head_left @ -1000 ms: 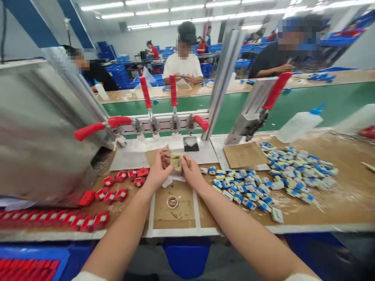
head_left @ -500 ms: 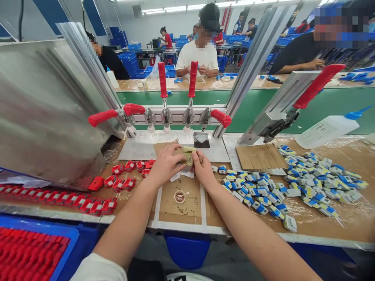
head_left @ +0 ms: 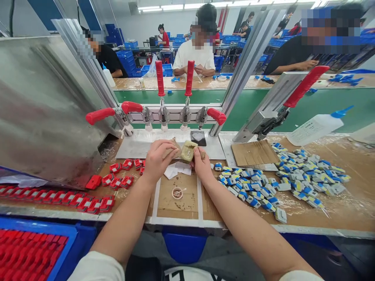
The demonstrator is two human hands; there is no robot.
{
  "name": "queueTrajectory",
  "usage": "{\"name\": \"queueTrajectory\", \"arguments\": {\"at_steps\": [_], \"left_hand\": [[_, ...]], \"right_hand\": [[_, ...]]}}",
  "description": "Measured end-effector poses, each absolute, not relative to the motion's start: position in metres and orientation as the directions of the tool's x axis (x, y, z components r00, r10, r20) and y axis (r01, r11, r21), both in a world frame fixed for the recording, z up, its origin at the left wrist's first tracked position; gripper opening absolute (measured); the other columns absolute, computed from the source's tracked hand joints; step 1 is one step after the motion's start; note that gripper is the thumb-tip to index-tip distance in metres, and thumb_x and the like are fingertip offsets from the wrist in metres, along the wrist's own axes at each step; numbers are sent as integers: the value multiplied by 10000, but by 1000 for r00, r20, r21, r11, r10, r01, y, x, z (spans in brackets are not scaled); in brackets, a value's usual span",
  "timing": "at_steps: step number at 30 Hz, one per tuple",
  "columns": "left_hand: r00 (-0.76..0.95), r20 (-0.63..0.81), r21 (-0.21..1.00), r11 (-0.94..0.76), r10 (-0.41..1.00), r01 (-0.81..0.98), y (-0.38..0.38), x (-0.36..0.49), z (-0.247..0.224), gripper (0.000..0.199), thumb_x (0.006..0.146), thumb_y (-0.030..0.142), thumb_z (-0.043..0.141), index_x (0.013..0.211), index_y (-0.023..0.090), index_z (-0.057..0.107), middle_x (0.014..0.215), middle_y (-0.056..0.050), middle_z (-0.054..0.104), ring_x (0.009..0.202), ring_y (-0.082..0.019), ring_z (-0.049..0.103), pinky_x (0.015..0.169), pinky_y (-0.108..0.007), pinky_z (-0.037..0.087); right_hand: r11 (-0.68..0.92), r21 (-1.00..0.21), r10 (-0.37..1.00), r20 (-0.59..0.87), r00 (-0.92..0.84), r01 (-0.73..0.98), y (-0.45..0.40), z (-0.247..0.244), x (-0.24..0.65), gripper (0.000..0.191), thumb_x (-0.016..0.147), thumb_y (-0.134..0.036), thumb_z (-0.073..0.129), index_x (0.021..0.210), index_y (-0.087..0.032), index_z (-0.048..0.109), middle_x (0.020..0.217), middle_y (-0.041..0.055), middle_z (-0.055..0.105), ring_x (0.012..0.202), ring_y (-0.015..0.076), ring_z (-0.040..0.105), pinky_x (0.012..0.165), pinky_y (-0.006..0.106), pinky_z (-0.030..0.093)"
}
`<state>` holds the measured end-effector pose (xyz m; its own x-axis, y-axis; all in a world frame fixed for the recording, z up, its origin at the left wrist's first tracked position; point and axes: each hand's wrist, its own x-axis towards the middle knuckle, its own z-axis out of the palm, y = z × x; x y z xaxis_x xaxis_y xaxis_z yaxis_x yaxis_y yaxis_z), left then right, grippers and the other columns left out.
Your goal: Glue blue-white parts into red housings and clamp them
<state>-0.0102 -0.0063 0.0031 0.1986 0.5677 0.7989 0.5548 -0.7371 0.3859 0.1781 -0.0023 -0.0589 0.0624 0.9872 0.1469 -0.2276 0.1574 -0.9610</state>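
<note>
The yellowish block (head_left: pixel 188 152) is being grasped beyond the cup (head_left: pixel 177 193) by the right hand (head_left: pixel 202 164). The loose left hand (head_left: pixel 158 159) is being drawn aside, apparently leaving one-handed support.

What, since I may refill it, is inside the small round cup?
A pale stick rests in the cup, one end past the rim, with something brownish around it; whatever lies underneath is covered.

cup (head_left: pixel 177 198) before block (head_left: pixel 186 152); clamps (head_left: pixel 185 113) behind block; heaped parts (head_left: pixel 310 171) right; bottle (head_left: pixel 315 128) behind them
</note>
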Motion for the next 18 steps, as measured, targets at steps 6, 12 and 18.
{"name": "queueTrajectory", "arguments": {"at_steps": [6,12,18], "left_hand": [[296,900,132,-847,320,515,-60,0,34,77,987,178,694,1049,220,715,894,-28,782,834,-139,733,757,-256,561],[764,641,102,-995,64,-2,-178,45,-40,143,1003,293,652,917,206,726,781,-7,722,535,-101,531,479,-322,345],[906,-75,508,-765,417,394,-192,31,-182,126,925,248,761,818,203,709,763,-11,726,648,-158,620,562,-282,402]], "right_hand": [[-228,-554,949,56,-309,-801,-7,-30,191,278,944,-367,709,864,-230,480,712,-69,418,470,71,232,408,199,305],[-354,-181,881,265,-393,-917,-17,-27,212,272,920,-125,665,865,-240,425,719,-86,378,457,65,229,383,118,332],[-489,-62,791,389,-473,-870,-20,-34,213,242,1001,-149,620,852,-237,451,700,-87,428,431,47,305,351,110,376]]}}
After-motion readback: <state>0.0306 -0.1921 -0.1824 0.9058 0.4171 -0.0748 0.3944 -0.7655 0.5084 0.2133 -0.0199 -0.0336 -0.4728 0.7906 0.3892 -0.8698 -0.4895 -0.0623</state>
